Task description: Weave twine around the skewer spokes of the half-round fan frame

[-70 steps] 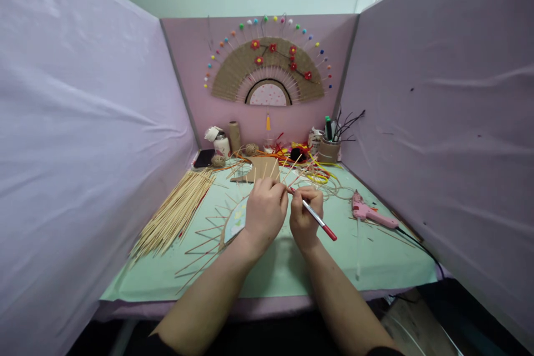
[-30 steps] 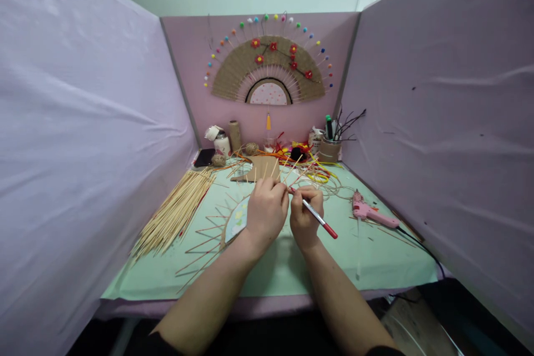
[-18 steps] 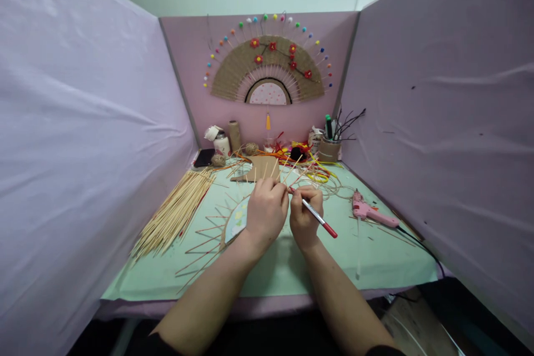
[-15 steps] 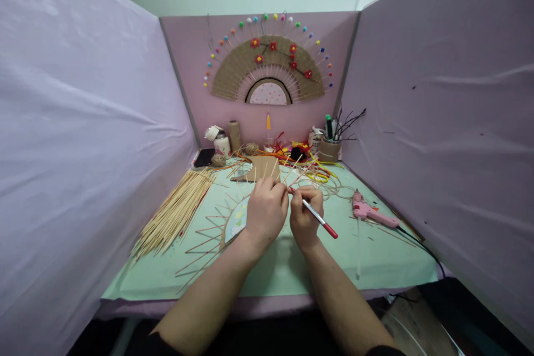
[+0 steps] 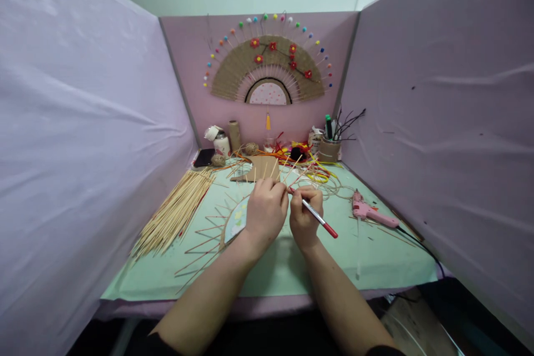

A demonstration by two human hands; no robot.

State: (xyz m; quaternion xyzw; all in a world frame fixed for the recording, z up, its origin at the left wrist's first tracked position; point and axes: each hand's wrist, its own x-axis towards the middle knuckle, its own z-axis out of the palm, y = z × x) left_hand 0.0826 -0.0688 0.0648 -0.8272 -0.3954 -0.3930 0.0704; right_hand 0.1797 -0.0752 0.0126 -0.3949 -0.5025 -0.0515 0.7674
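My right hand (image 5: 306,214) is closed round a red marker (image 5: 319,218), its tip close to my left fingers and its red end pointing down to the right. Beside it, my left hand (image 5: 267,208) is curled over a half-round fan frame (image 5: 237,219), with its fingertips pinched on the sticks near the marker tip. The frame has a pale blue centre with flower shapes and a brown rim. Thin sticks spread out from it, several of them coloured red. My left hand and forearm hide the frame's middle and right part.
A pile of bamboo sticks (image 5: 177,211) lies at left. To the right rests a pink glue gun (image 5: 371,211) with a black cord. Behind my hands are cut cardboard (image 5: 263,168), tangled cords and a pen holder (image 5: 329,150). A finished fan (image 5: 267,67) hangs on the back panel.
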